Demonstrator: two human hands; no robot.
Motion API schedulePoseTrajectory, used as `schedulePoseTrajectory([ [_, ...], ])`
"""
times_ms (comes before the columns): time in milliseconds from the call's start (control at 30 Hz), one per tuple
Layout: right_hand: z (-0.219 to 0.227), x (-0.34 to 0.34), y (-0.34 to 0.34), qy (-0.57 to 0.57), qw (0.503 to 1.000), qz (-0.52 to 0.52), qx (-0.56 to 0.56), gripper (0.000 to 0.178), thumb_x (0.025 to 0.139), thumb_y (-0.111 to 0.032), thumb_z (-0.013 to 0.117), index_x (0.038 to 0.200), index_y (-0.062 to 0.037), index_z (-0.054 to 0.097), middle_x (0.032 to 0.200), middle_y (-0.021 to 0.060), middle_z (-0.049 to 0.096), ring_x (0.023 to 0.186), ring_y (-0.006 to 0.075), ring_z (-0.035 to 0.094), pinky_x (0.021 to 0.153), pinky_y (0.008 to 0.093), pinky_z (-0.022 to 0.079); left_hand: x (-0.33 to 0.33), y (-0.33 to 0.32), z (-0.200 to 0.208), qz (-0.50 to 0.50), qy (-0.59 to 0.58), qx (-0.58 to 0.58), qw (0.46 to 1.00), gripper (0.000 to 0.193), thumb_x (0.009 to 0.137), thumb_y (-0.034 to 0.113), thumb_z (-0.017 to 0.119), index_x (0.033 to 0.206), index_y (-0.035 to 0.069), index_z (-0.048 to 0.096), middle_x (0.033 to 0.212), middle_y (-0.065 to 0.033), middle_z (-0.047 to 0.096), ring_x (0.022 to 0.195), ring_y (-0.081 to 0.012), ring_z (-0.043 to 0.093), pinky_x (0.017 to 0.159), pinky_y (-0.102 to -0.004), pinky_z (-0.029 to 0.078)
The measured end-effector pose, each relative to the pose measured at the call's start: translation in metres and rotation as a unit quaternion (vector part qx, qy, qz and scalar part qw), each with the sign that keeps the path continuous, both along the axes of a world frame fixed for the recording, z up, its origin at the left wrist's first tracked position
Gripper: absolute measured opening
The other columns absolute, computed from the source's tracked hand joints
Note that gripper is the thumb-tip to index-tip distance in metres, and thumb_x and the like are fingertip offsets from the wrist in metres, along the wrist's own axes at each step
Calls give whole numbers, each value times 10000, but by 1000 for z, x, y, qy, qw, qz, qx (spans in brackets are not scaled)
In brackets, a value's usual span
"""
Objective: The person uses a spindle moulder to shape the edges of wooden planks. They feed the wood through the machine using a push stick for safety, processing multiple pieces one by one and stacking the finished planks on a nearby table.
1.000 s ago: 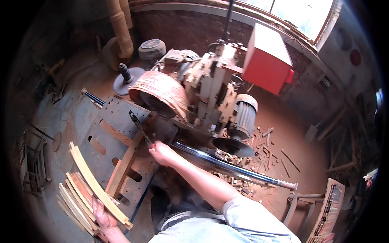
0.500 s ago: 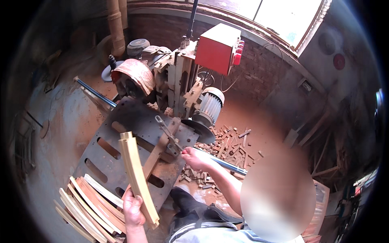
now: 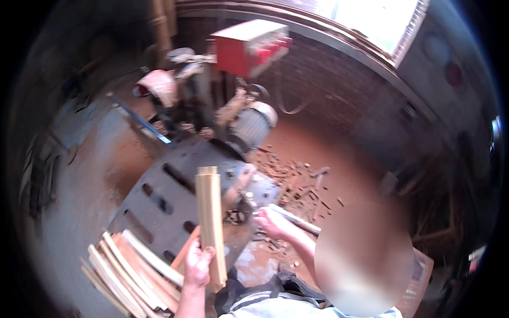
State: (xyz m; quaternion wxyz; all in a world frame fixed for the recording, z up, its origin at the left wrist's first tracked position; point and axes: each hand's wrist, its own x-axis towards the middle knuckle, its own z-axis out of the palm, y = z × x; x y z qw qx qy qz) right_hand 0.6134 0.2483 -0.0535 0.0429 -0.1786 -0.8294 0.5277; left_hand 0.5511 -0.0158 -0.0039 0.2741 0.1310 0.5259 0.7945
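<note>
My left hand (image 3: pixel 199 265) is wrapped round a bundle of pale wooden strips (image 3: pixel 209 222), held upright over the near edge of the metal machine table (image 3: pixel 175 212). Stepped ends show at the bundle's top. At the table's right edge, my right hand (image 3: pixel 271 222) is closed at the handle of a toggle clamp (image 3: pixel 241 209); blur hides the exact grip. A wooden bar (image 3: pixel 241 180) lies beneath the clamp. Behind the bundle, a reddish wooden strip (image 3: pixel 186 246) shows partly.
Curved wooden strips (image 3: pixel 135 270) are stacked left of my left hand. Beyond the table stand a grey motor (image 3: pixel 253 126) with a dark disc (image 3: pixel 228 149) and a red control box (image 3: pixel 232 55). Offcuts (image 3: pixel 297 193) litter the floor beside a metal rail (image 3: pixel 294 218).
The table and clamp have come nearer to me, away from the disc and motor. My right hand has moved with the clamp. My left hand and bundle have shifted right; the view has moved too.
</note>
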Motion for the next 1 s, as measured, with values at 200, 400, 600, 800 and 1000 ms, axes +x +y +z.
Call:
schedulePoseTrajectory([
  [200,6,119,25,102,994,-15,-40,452,940,-362,645,1218,-19,549,1035,243,637,986,428,624,854,504,498,86,104,-14,-80,92,-108,987,452,906,6,623,1342,-42,515,1219,-123,643,1050,-229,657,944,-355,541],
  [400,5,239,53,289,915,-229,-163,441,990,-250,587,1295,58,508,1135,229,637,1090,347,638,939,424,504,140,219,-45,-264,242,-256,898,521,971,141,665,1430,39,440,1191,-81,619,1067,-228,609,917,-350,525],
  [600,-17,396,103,211,844,-367,-328,330,1006,-205,587,1198,63,603,1017,138,688,951,170,664,798,296,566,253,303,-48,-439,155,-172,868,465,960,79,652,1394,24,494,1049,-15,625,849,-88,592,744,-224,485],
  [800,-56,663,185,-21,620,-765,-173,246,1012,-179,588,1129,34,545,986,146,688,797,216,712,618,312,627,283,319,-36,-428,227,-281,829,408,949,100,679,1331,26,558,1140,-74,630,956,-182,590,811,-313,497],
  [1000,-133,866,200,-222,437,-863,-123,457,1000,-203,611,1326,86,473,1161,218,673,901,270,739,501,324,605,272,304,-15,-299,286,-344,843,328,938,120,669,1240,11,604,1111,-107,644,976,-191,595,820,-340,498],
])
